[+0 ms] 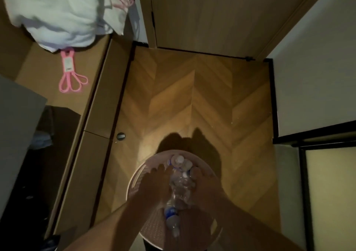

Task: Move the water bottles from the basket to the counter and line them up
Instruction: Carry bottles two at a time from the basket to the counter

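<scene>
A round pink woven basket (134, 185) stands on the floor right below me, with several clear water bottles (178, 161) in it. One clear water bottle with a blue label (178, 191) lies on top, pointing toward me. My left hand (154, 185) lies along its left side with straight fingers. On the bottle's right side, my right hand (205, 190) curves its fingers round it. The wooden counter (38, 67) runs along the left. The light is dim and the grip is hard to see.
On the counter lie pink elastic bands (72, 81) and a white cloth bundle (57, 13). A closed wooden door (221, 13) is ahead, beyond herringbone wood floor (192, 96). A white wall and a dark-framed panel (327, 173) stand at the right.
</scene>
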A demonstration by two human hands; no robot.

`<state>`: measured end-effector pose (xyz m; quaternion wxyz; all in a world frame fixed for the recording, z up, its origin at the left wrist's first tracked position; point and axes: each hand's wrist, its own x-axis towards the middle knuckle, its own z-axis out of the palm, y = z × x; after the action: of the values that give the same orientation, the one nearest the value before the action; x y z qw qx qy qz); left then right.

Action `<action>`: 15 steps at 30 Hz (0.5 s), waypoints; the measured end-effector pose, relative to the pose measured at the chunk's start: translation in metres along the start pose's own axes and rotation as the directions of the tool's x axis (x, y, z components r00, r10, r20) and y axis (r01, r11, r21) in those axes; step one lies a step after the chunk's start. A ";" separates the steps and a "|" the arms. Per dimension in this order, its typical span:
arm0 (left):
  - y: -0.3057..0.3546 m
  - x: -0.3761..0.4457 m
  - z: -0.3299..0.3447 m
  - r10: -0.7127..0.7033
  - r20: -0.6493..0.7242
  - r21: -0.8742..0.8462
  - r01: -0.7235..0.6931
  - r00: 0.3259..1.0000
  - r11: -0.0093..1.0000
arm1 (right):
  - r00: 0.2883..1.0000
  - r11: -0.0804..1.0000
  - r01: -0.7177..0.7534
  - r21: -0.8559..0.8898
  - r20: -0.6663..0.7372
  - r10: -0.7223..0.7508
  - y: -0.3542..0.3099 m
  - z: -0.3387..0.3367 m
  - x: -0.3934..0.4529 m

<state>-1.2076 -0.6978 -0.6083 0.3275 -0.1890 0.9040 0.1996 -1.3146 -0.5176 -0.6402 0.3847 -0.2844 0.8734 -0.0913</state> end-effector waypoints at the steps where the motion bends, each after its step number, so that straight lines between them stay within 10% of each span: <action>1: 0.000 0.019 0.011 0.009 0.014 0.024 -0.009 1.000 1.000 | 0.999 0.999 -0.017 -0.031 0.042 0.018 0.009 0.013 0.018; 15: -0.007 0.185 0.114 0.150 -0.155 0.111 -0.133 0.976 0.985 | 0.976 0.982 -0.172 -0.083 0.124 0.181 0.036 0.096 0.140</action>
<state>-1.2773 -0.6875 -0.8142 0.2464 -0.1231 0.9478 0.1607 -1.3366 -0.5617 -0.8071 0.4372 -0.2247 0.8708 -0.0063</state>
